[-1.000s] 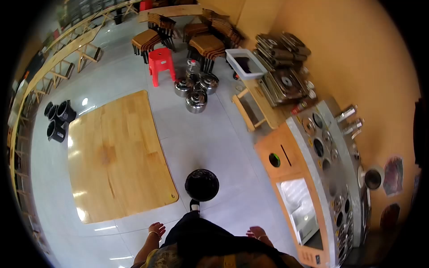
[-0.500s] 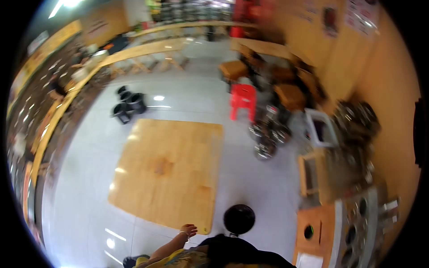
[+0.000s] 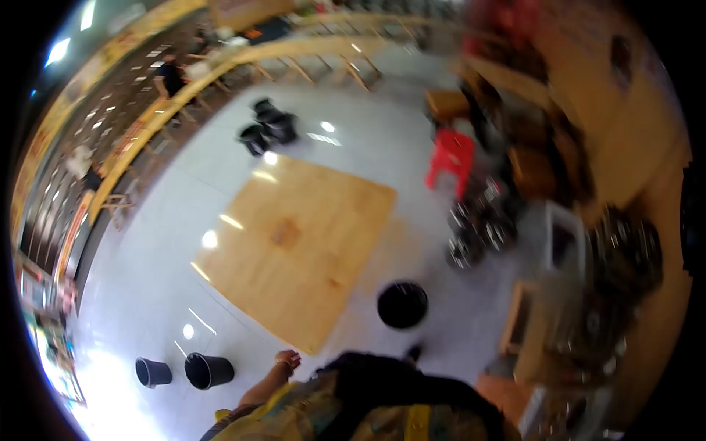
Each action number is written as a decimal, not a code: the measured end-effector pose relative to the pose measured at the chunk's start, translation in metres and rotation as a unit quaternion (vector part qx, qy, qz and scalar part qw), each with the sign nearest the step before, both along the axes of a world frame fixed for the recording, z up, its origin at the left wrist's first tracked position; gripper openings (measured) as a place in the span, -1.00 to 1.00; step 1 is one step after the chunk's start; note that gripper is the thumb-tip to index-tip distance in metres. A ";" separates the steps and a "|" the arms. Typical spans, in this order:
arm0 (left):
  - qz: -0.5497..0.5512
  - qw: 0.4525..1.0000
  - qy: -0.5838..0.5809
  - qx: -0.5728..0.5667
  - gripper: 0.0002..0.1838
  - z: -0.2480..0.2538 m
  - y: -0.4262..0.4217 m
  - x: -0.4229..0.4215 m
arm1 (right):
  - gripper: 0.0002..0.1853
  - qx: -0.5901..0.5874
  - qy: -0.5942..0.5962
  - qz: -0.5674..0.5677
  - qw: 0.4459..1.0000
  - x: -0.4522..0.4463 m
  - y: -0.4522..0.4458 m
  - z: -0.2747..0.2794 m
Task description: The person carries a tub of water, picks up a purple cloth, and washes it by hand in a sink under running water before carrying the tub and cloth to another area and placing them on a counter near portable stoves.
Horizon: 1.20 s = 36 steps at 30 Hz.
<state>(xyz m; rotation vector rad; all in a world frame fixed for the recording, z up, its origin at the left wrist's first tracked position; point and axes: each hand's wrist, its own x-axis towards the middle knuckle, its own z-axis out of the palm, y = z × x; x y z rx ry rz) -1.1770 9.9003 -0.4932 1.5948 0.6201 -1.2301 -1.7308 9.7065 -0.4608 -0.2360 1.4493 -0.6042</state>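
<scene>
My left hand (image 3: 289, 359) is low in the view, beside the near corner of a square wooden tabletop (image 3: 294, 235). Its fingers are loosely bent and a little blurred, and I see nothing held in them. A bracelet circles the wrist. Whether the hand touches the wood I cannot tell. My right hand is out of view. A black bucket (image 3: 402, 304) stands on the floor to the right of the near corner, just ahead of my body.
Two dark buckets (image 3: 209, 371) stand at lower left, several more (image 3: 272, 126) beyond the tabletop. A red stool (image 3: 451, 158), shiny metal pots (image 3: 478, 228) and a white bin (image 3: 562, 239) line the right. Long wooden tables (image 3: 309, 50) run along the back and left, with people (image 3: 170, 77) behind.
My view has turned left, so the tabletop looks rotated and the red stool sits farther right. Two buckets have come into view at lower left. My left hand's fingers look more bent.
</scene>
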 end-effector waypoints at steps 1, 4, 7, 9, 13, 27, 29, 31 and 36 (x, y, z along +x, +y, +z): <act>-0.066 0.998 0.006 0.011 -0.72 0.012 0.004 -0.017 | -0.78 0.009 -0.006 -0.017 1.000 -0.021 0.006 0.001; -0.239 0.971 0.007 0.000 -0.73 0.043 -0.027 -0.058 | -0.78 0.035 -0.045 -0.090 0.994 -0.065 0.012 0.004; -0.310 0.949 -0.047 -0.036 -0.72 0.078 -0.085 -0.092 | -0.83 0.050 -0.040 -0.110 0.992 -0.085 0.012 0.003; -0.304 0.948 -0.074 -0.056 -0.70 0.089 -0.127 -0.117 | -0.86 0.065 -0.007 -0.083 0.994 -0.106 0.017 -0.012; -0.266 0.956 -0.024 -0.122 -0.69 0.082 -0.173 -0.131 | -0.87 0.102 0.078 0.051 0.990 -0.125 0.050 -0.093; -0.347 0.932 0.017 -0.104 -0.63 -0.031 -0.306 -0.110 | -0.79 -0.049 0.096 -0.070 0.992 -0.136 -0.003 -0.056; -0.346 0.931 0.023 -0.115 -0.62 -0.038 -0.337 -0.117 | -0.81 -0.065 0.107 -0.081 0.989 -0.141 -0.017 -0.053; -0.345 0.930 0.028 -0.124 -0.61 -0.046 -0.369 -0.124 | -0.82 -0.052 0.130 -0.100 0.985 -0.136 -0.039 -0.028; -0.399 0.902 0.010 -0.162 -0.53 -0.057 -0.451 -0.156 | -0.80 -0.026 0.104 -0.212 0.971 -0.123 -0.103 -0.002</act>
